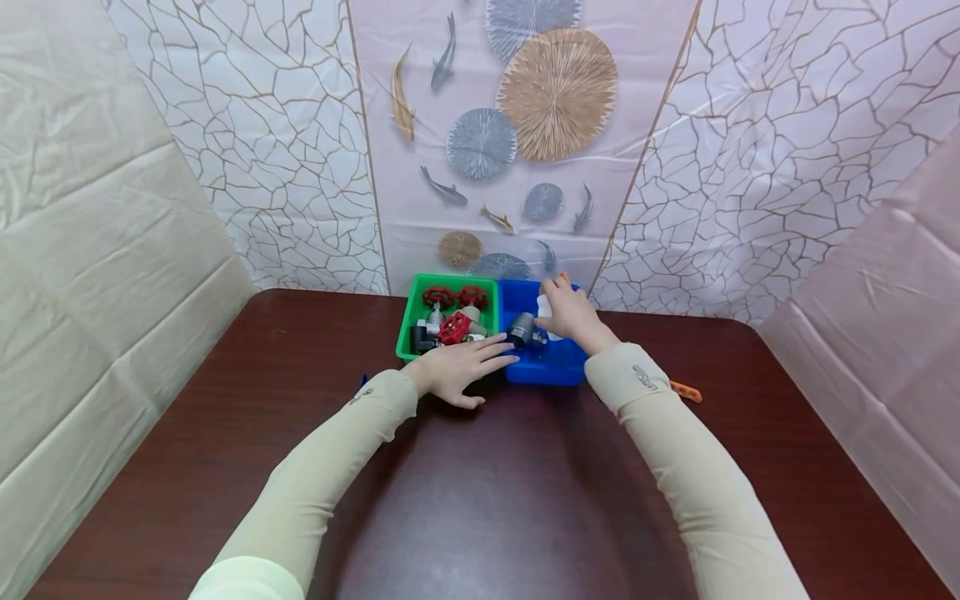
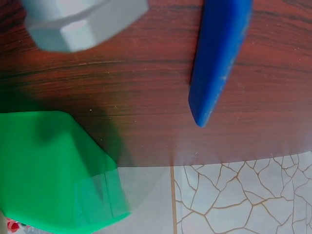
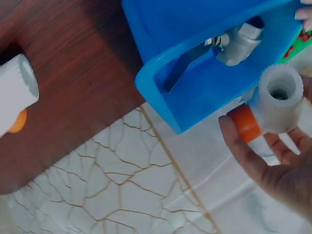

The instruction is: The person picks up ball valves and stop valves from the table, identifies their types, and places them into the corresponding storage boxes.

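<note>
My right hand point(image 1: 573, 317) grips a white plastic valve point(image 3: 280, 97) with an orange part point(image 3: 245, 123), above the far side of the blue bin point(image 1: 546, 373). Inside that bin lies a grey metal valve point(image 3: 239, 45) with a dark lever point(image 3: 187, 64). My left hand point(image 1: 459, 371) stretches its fingers across the front of the green bin point(image 1: 405, 342), fingertips at the blue bin's near left corner. Whether they touch it I cannot tell. Several valves, some with red handwheels point(image 1: 453, 327), fill the green bin.
Left of the green bin, a blue handle point(image 2: 219, 63) and a grey hex fitting point(image 2: 83, 27) show close to the left wrist. Right of the blue bin, a white fitting point(image 3: 17, 90) with an orange handle point(image 1: 686, 392) lies on the brown table point(image 1: 465, 517). Patterned cloth point(image 1: 300, 150) hangs behind.
</note>
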A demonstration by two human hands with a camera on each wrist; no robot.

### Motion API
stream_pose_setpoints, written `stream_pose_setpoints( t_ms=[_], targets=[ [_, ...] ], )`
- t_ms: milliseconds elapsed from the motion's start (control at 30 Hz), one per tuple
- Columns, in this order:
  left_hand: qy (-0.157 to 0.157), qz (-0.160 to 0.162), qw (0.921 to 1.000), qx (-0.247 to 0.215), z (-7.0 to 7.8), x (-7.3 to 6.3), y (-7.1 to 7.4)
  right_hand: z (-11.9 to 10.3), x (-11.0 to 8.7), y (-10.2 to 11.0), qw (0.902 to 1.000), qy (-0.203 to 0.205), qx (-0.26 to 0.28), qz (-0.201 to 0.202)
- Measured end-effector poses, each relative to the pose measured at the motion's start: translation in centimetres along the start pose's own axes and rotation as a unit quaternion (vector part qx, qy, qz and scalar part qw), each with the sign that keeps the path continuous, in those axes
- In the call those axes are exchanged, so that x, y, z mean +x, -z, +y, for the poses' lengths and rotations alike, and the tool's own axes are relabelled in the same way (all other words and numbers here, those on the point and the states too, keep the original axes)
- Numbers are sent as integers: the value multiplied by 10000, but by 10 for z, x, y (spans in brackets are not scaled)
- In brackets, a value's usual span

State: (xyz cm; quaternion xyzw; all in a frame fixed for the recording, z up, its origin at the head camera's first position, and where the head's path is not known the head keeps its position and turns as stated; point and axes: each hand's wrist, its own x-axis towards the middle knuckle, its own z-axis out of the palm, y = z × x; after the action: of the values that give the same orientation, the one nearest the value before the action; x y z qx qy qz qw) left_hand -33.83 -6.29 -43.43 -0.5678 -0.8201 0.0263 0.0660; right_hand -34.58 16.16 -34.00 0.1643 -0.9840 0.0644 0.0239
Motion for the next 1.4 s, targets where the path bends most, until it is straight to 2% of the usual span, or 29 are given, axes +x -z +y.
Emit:
stream_pose_setpoints(
  t_ms=[200, 500, 633, 800, 1133, 1267, 1400],
  targets=[
    [-34, 26, 10000, -34, 1, 0, 0, 11, 12, -4, 9991, -158, 328, -234],
    [-4, 26, 9999, -140, 1, 1, 4, 16, 16, -20, 9985, -456, 273, -130],
    [67, -47, 9998, -202, 1, 0, 4, 17, 17, -29, 9982, -537, 158, -222],
    [75, -66, 9998, -191, 1, 0, 4, 19, 15, -38, 9959, -778, 266, -368],
    [-33, -26, 9999, -117, 1, 1, 1, 16, 9, -45, 9940, -997, 353, -278],
    [59, -23, 9999, -135, 0, -1, 0, 14, 10, -48, 9949, -971, 278, -25],
    [98, -57, 9999, -106, 0, 0, 0, 13, 11, -50, 9947, -1003, 214, -63]
  ],
)
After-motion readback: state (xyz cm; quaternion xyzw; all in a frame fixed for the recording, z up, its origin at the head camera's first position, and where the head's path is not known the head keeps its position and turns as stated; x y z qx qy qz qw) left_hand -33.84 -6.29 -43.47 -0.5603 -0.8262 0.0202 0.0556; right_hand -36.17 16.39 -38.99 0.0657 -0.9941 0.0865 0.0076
